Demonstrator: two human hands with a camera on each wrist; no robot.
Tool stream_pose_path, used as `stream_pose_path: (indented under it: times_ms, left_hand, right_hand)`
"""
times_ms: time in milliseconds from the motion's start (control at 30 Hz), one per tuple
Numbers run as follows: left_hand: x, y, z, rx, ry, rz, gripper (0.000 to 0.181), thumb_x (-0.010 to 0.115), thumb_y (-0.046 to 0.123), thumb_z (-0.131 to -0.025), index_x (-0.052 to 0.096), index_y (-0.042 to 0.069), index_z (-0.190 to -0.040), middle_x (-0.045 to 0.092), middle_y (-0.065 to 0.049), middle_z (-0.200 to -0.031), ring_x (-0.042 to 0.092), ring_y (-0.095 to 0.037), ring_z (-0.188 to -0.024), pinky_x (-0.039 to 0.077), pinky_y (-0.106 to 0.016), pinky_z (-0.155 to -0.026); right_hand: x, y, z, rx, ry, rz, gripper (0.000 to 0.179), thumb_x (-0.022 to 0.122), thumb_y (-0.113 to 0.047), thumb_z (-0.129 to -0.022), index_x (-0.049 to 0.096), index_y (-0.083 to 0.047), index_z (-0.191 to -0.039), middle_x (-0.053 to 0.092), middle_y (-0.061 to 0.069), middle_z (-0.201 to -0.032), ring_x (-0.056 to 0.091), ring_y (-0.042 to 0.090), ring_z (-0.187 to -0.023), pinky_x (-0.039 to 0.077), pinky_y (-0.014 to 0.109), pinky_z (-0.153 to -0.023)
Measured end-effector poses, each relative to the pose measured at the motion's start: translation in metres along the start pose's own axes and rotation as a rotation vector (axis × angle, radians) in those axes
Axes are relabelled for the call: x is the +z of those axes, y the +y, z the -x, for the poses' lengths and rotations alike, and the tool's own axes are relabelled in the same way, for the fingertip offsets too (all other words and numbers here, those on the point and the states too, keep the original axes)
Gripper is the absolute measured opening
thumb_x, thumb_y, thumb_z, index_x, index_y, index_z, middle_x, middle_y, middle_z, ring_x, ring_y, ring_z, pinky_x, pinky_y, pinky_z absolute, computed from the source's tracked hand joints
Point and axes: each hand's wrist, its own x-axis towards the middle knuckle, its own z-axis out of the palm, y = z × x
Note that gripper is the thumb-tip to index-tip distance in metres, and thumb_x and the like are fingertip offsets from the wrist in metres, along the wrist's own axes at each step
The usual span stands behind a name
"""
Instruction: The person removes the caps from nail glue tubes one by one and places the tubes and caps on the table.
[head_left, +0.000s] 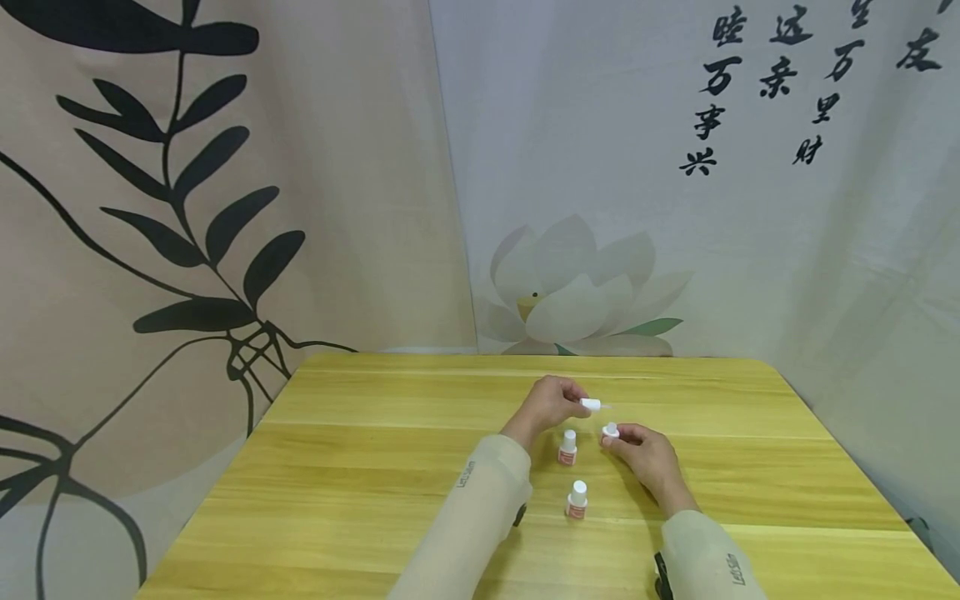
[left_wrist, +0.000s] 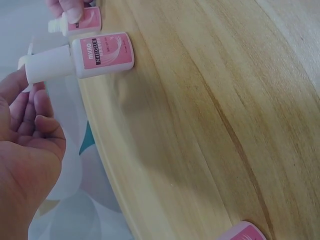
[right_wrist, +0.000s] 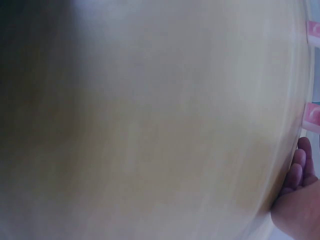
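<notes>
My left hand (head_left: 551, 405) pinches a white brush cap (head_left: 591, 404), its thin brush pointing right. Between the fingers of my right hand (head_left: 647, 454) is an uncapped nail glue bottle (head_left: 609, 432), its white neck bare. In the left wrist view, the pink label of this nail glue bottle (left_wrist: 90, 20) shows beside the fingers. A capped nail glue bottle (head_left: 567, 450) stands just below my left hand, partly covering the brush cap in the left wrist view. Closer to me stands another capped nail glue bottle (head_left: 577, 502). The right wrist view shows my right hand (right_wrist: 299, 195) at its edge.
Everything is on a light wooden table (head_left: 360, 467) with rounded far corners. Behind its far edge hangs a curtain (head_left: 360, 208) printed with dark leaves, a pale lotus and black characters.
</notes>
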Motion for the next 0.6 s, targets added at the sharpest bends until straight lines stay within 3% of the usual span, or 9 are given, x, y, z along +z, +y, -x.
stream_pose_path:
  times_ms: [367,600]
  left_hand:
    - [-0.0005,0.0003,0.0003,0.007,0.003,-0.007,0.009,0.079,0.018,-0.086,0.075,0.013,-0.092,0.067,0.007,-0.082,0.058,-0.01,-0.076,0.049,-0.026,-0.073]
    - [0.0,-0.0004,-0.0001,-0.021,0.015,-0.004,0.008,0.079,0.018,-0.086,0.075,0.014,-0.091,0.067,0.007,-0.083,0.059,-0.01,-0.078,0.05,-0.028,-0.074]
  right_hand:
    - [0.0004,0.0017,-0.0023,0.009,0.0,0.013,0.043,0.072,-0.032,-0.092,0.067,-0.002,-0.121,0.067,0.015,-0.119,0.057,0.032,-0.113,0.04,0.053,-0.099]
    - [0.0006,0.0026,-0.002,0.005,0.0,0.007,0.042,0.072,-0.032,-0.092,0.067,-0.002,-0.121,0.067,0.015,-0.12,0.057,0.032,-0.114,0.04,0.053,-0.1]
